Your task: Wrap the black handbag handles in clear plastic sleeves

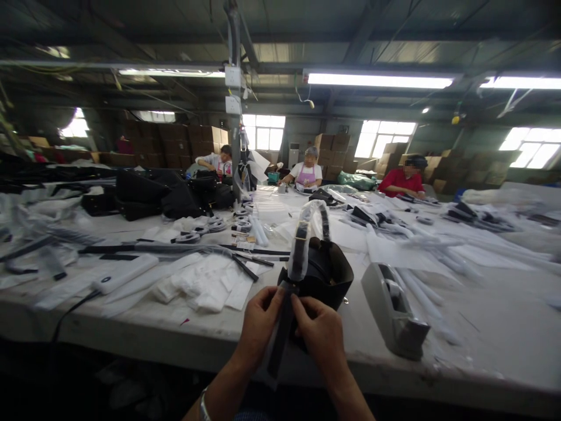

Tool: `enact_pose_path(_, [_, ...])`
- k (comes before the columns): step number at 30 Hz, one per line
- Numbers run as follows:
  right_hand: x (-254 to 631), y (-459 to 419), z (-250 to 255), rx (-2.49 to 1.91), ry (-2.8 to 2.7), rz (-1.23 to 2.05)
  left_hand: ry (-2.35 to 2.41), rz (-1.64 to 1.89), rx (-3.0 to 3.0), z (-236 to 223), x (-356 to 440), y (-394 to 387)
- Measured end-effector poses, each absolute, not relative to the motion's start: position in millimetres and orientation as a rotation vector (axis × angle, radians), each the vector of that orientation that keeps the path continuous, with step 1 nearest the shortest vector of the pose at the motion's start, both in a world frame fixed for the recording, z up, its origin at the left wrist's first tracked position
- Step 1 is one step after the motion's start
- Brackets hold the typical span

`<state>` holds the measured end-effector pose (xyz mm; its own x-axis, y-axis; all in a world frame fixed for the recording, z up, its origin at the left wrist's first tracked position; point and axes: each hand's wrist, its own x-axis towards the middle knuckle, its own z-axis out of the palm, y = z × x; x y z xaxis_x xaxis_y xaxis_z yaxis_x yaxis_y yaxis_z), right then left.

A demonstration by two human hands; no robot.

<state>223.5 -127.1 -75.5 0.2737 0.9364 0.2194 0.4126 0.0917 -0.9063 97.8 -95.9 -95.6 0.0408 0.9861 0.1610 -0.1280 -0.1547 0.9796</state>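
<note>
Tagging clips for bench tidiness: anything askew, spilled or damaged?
No obvious spill or damage. Mildly odd: a small red scrap near the front edge of the table, standing out against the pale surface, and white sheets crumpled in a heap left of the black bag, not stacked.

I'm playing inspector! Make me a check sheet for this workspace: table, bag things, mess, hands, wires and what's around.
Surface: pale table, largely covered.
Job's things: open black bag with wrapped handle; dark strip in front.
Clutter: crumpled white wrapping, tape dispenser, heaped black bags.
Hands: left hand and right hand pinch the strip.
Cables: dark cable over the table's edge; hanging cord.
Surroundings: three people opposite, stacked boxes, windows, lit lamps.
</note>
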Motion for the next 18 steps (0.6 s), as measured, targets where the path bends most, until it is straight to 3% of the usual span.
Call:
enact_pose_path(10, [219, -124, -82, -1.458, -1.293, 0.589, 1.028, 1.325, 1.248, -102, 97, -105])
enact_pose_path(18, [219, -124, -84, -1.423, -1.213, 0.732, 1.262, 1.543, 1.913, -103, 101, -110])
